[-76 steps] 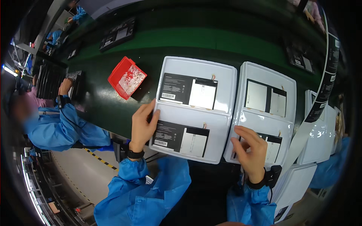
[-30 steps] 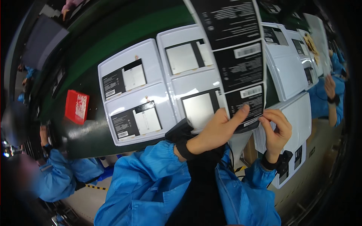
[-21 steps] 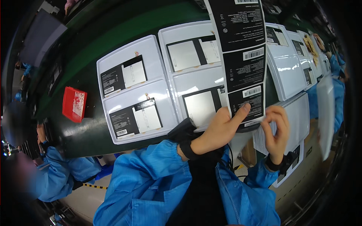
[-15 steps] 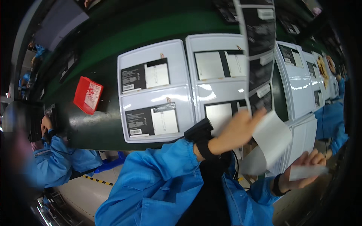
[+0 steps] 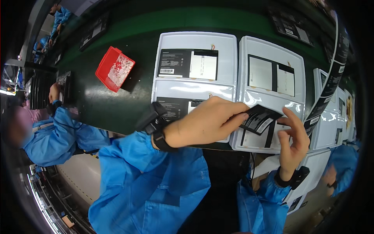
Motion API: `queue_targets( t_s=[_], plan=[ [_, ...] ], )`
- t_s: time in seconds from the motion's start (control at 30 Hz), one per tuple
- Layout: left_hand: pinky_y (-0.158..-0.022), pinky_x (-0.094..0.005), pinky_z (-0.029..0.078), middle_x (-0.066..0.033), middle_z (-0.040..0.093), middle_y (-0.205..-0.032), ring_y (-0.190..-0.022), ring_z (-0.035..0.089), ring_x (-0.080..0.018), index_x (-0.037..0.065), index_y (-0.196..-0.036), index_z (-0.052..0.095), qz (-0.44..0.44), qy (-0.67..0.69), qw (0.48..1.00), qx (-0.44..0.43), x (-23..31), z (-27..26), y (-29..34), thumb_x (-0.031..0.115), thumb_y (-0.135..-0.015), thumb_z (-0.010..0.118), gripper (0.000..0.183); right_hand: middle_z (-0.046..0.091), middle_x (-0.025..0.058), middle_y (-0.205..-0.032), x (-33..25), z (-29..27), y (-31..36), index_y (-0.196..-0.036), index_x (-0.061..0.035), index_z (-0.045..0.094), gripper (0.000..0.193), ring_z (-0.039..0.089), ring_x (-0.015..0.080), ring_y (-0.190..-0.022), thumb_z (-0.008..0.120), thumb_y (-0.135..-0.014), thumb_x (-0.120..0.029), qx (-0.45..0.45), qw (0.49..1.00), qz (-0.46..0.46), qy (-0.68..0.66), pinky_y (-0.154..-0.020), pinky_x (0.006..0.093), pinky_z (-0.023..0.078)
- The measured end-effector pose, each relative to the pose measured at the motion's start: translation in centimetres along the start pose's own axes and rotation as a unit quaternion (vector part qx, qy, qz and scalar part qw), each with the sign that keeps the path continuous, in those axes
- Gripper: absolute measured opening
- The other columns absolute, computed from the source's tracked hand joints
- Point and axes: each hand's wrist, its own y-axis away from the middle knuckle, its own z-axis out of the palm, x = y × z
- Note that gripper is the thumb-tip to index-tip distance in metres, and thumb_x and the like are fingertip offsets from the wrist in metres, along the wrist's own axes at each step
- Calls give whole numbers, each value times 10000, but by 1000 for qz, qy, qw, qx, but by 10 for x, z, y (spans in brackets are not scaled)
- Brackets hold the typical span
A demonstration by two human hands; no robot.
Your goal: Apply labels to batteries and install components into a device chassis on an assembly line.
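Mid-labelling, by the look of it — black label [image 5: 259,119] pinched between left hand [image 5: 202,126] and right hand [image 5: 292,136] fingertips (right of centre), needing careful placement onto the white tray [image 5: 272,84] beneath.

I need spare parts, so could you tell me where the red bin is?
In the head view, the red bin sits upper left on the green belt, left of the white trays.

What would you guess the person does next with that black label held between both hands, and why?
Probably lower the black label onto the white tray just beneath it. The left hand and right hand pinch it by its ends, hovering over the tray's near half.
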Motion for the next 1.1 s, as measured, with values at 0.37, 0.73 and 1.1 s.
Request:
queue_targets(
  t_s=[0.37, 0.73, 1.1],
  plan=[
    [-805, -394, 556, -126, 707, -1045, -938, 668, -303, 35, -1164, 680, 174, -299, 917, 199, -82, -38, -85, 108, -925, 622, 257, 728, 93, -808, 49, 45, -85, -1030, 69, 685, 271, 688, 112, -584, 665, -972, -195, 24, 957, 259, -126, -371, 196, 377],
    [-914, -383, 531, -63, 680, -1187, -1127, 602, -281, 41, -1092, 708, 212, -264, 920, 199, -113, -25, -95, 11, -853, 627, 254, 718, 97, -760, 51, 62, -91, -1068, 94, 687, 314, 669, 92, -547, 673, -962, -200, 28, 953, 288, -89, -341, 191, 317],
    [-990, -423, 505, -32, 670, -1225, -1257, 540, -302, 68, -1066, 719, 287, -361, 878, 125, -100, -25, -93, -28, -723, 685, 358, 725, 135, -799, 48, 57, -92, -1145, 130, 651, 388, 694, 121, -583, 682, -953, -205, 9, 953, 294, -71, -342, 203, 335]
  ],
)
